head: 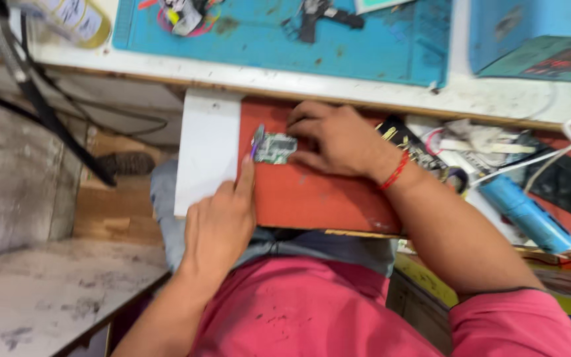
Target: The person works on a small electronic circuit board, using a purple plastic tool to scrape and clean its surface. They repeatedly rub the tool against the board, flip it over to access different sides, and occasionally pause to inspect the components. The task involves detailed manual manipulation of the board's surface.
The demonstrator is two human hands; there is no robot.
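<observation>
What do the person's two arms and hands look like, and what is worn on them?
Both hands are bare, with no gloves. The right hand has a thin red thread band around the wrist, and a pink short sleeve with a dark edge covers the upper arm. The left hand shows no band, ring or watch; its forearm is uncovered as far as the picture shows.
</observation>
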